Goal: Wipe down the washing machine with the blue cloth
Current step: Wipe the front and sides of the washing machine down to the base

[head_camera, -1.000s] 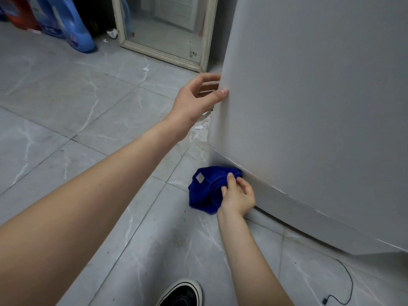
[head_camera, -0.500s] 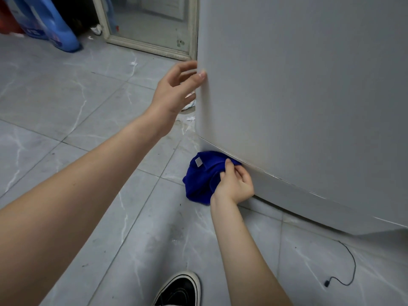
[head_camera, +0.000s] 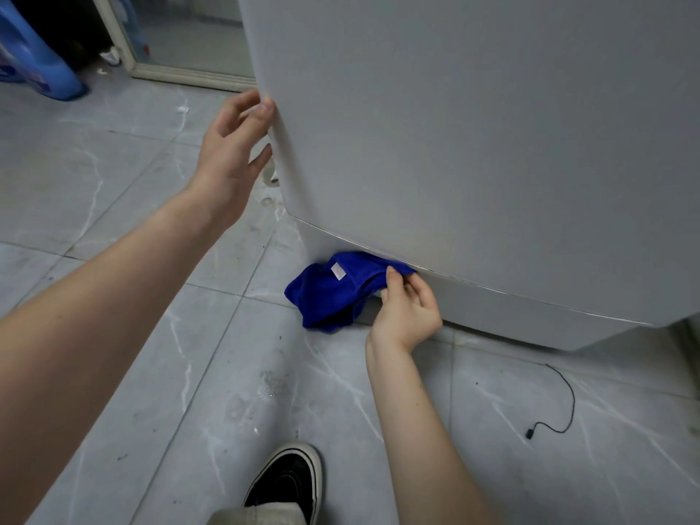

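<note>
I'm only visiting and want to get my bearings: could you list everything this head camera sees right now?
washing machine: one, light grey, fills the upper right.
blue cloth: one, deep blue with a small white tag, bunched at the machine's bottom seam.
floor: grey marbled tiles, all across.
detergent jug: at least one, blue, top left corner.
framed panel: one, cream frame, perhaps a mirror, top, left of the machine.
cable: one, thin black, loose on the floor, lower right.
shoe: one, black with white sole, bottom middle.
trouser leg: one, beige, bottom edge.
left hand: one, touching the machine's left corner.
right hand: one, pinching the cloth.
</note>
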A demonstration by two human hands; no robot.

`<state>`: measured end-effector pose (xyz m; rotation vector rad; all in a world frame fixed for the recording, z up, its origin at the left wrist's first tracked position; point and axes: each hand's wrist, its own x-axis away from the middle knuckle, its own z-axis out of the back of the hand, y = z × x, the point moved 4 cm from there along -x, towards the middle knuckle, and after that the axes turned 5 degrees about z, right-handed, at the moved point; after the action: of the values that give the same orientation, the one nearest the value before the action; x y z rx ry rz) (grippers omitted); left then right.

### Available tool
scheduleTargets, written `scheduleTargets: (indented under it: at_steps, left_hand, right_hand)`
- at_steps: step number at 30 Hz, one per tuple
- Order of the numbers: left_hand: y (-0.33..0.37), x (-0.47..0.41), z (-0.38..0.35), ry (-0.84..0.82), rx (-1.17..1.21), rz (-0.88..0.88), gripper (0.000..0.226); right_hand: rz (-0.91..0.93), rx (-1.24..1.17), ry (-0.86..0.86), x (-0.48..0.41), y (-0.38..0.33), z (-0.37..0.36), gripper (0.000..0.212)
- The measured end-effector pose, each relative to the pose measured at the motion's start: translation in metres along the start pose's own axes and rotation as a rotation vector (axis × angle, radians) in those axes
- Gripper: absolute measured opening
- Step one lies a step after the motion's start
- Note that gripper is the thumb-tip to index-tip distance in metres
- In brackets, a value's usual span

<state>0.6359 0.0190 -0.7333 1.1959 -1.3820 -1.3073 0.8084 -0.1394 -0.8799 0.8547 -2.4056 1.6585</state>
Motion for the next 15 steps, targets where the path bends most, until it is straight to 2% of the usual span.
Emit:
scheduleTargets:
  at_steps: [4, 8, 11, 15]
  left_hand:
    - [-0.001, -0.001, 0.001, 0.014, -0.037, -0.015, 0.046]
    - [-0.007, 0.009, 0.0, 0.036, -0.24, -0.055, 0.063]
    - [-0.024, 0.021, -0.007, 0.066, -0.343, -0.121, 0.081]
    - [-0.049, 0.03, -0.011, 0.096, -0.387, -0.097, 0.097]
  right_hand:
    - [0.051, -0.009, 0.029, -0.012, -0.012, 0.019, 0.018]
    - [0.086, -0.01, 0.045, -0.021, -0.022, 0.034, 0.017]
    - [0.071, 0.006, 0.031, -0.018, -0.019, 0.029, 0.013]
    - [-0.012, 0.031, -0.044, -0.003, -0.006, 0.006, 0.013]
